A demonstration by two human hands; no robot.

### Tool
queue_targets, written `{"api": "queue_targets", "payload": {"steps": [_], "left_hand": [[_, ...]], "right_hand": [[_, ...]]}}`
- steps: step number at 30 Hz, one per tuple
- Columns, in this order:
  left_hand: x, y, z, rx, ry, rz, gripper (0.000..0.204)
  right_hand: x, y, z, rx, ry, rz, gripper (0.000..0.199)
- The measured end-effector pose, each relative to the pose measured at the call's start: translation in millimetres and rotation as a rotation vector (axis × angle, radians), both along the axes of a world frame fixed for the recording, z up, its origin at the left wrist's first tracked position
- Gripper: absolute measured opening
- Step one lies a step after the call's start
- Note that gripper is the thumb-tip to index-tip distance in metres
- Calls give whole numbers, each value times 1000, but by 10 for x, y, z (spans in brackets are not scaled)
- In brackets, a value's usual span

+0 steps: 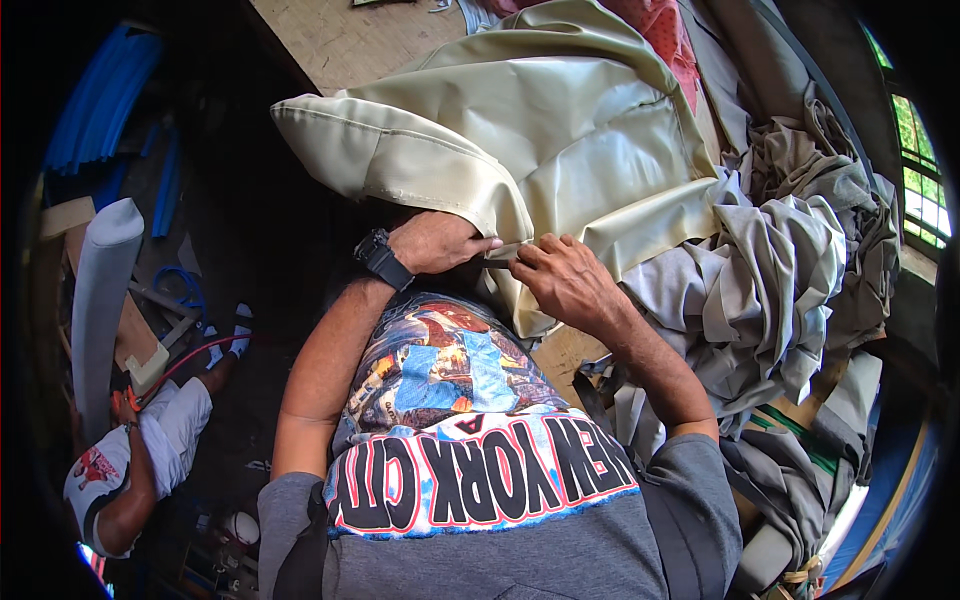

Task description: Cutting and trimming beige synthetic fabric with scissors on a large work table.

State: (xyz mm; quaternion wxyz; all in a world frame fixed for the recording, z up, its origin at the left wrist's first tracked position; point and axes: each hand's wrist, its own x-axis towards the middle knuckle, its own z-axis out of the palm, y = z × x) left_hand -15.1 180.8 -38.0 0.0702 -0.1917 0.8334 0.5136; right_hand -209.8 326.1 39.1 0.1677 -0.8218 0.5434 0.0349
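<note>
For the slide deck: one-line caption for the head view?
Both hands, left hand and right hand, pinch the beige cover's seamed edge.

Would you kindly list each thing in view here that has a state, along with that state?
Left hand: closed on the cover's edge.
Right hand: pinching the same edge.
Beige piped cover: draped on the table, hem held.
Grey fabric pile: crumpled, heaped to the right.
Grey roll: rolled up, standing on the left.
Wooden table: partly covered.

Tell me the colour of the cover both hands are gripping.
Beige cover, plain with stitched seams; head view.
</note>
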Motion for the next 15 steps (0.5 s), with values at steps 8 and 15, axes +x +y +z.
{"api": "queue_targets", "payload": {"steps": [8, 15], "left_hand": [[4, 13, -16, -15, -32, 9, 53], [-7, -70, 169, 65, 192, 120, 39]], "right_hand": [[-7, -15, -74, 21, -35, -7, 27], [-130, -89, 234, -25, 2, -44, 23]]}}
